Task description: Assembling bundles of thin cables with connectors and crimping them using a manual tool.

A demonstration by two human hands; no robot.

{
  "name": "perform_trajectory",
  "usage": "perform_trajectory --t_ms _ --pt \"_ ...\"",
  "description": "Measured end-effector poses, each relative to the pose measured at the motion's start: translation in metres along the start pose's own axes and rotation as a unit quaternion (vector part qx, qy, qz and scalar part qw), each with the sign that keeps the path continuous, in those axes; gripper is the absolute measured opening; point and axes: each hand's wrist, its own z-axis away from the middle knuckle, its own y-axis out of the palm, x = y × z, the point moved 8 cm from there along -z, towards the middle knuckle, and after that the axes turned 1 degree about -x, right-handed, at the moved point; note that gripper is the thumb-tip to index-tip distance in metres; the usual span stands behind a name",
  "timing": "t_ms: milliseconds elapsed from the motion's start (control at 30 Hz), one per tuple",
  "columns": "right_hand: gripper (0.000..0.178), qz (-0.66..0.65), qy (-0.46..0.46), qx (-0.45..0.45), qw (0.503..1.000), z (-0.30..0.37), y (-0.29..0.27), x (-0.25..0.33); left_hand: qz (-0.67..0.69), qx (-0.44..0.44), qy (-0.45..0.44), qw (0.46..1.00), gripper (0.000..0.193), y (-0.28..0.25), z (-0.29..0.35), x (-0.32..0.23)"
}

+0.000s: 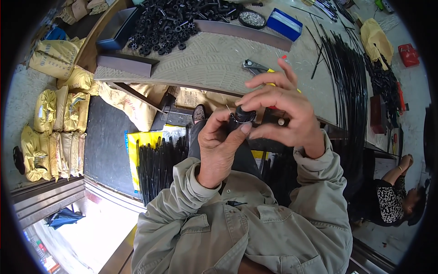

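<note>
Left hand (216, 148) is pinching a small black part (245, 115) between thumb and fingers, mid-frame, in front of the bench edge. Right hand (287, 109) is reaching over the part from the right: forefinger tip is sitting at its top, thumb is hanging lower near the left thumb, remaining fingers are lifting clear and spreading. Can't tell whether the right thumb is pressing on it; fingers are hiding some of the part. A thin light wire is sticking up just beside it, far end hidden. Pliers (255, 67) are lying on the workbench (205, 64) above the right hand, handles partly passing behind its fingers. Upper left of centre, a heap of black parts (169, 27) is spreading beside a blue bin (116, 29). Along the top, a dark oval tray (240, 17) is holding small shiny bits, and a blue box (288, 33) is standing to its right. A bundle of long black rods (349, 77) is lying at upper right. Yellowish sacks (54, 59) are stacking up along the left side. More black strips (157, 166) are resting on yellow sheeting (132, 150) left of the left forearm. A co-worker (390, 205) in a patterned top is bending at lower right.
</note>
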Motion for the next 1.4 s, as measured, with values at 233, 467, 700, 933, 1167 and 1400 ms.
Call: perform_trajectory --t_ms 233,467,700,933,1167,1400 --pt "0.025 0.11 0.004 -0.103 0.989 0.018 0.006 0.012 0.009 0.044 -0.027 0.999 0.026 -0.011 0.003 0.006" --pt "0.023 0.038 -0.019 -0.154 0.987 0.029 0.008 0.007 -0.022 0.045 0.011 0.999 0.029 -0.008 0.003 -0.001" --pt "0.024 -0.25 0.124 -0.269 0.922 0.047 0.022 -0.016 -0.054 0.05 0.008 0.997 0.03 -0.006 0.004 -0.009" --pt "0.025 -0.529 0.199 -0.141 0.813 0.066 0.069 -0.031 -0.097 0.088 0.111 0.985 0.026 -0.008 0.016 -0.023" --pt "0.024 -0.444 0.183 -0.063 0.875 0.057 0.068 -0.006 -0.153 0.045 0.104 0.982 0.027 -0.009 0.031 -0.039" --pt "0.027 -0.32 0.1 -0.067 0.94 0.056 0.069 0.011 -0.136 0.095 0.045 0.985 0.029 -0.015 0.036 -0.042"
